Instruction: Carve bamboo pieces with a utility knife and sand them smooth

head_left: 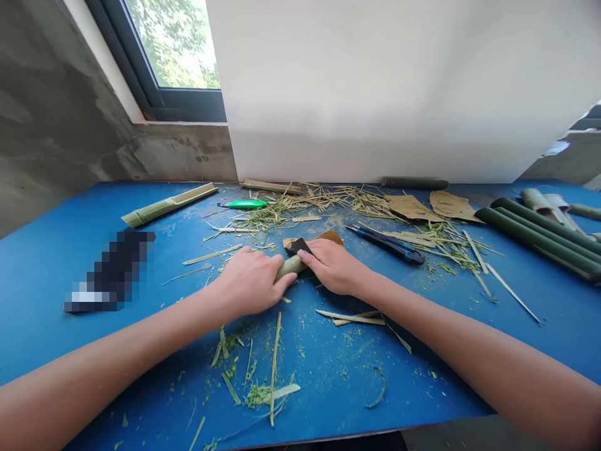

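Observation:
Near the middle of the blue table, my left hand (251, 280) is closed around a short pale-green bamboo piece (290, 267), pressing it toward the tabletop. My right hand (335, 264) grips a folded sheet of sandpaper (299, 245), dark on one face and brown on the other, wrapped over the bamboo's right end. That end is hidden under the paper and fingers. Just beyond my right hand lies a blue-and-black utility knife (385, 244). Bamboo slivers (350, 317) lie in front of my hands.
A split bamboo length (169, 205) and a green cutter (244, 204) lie at the back left. Brown paper sheets (413, 208) and green bamboo tubes (539, 241) are at the right. Shavings (260, 394) litter the blue table (422, 401). A pixelated dark object (113, 272) lies left.

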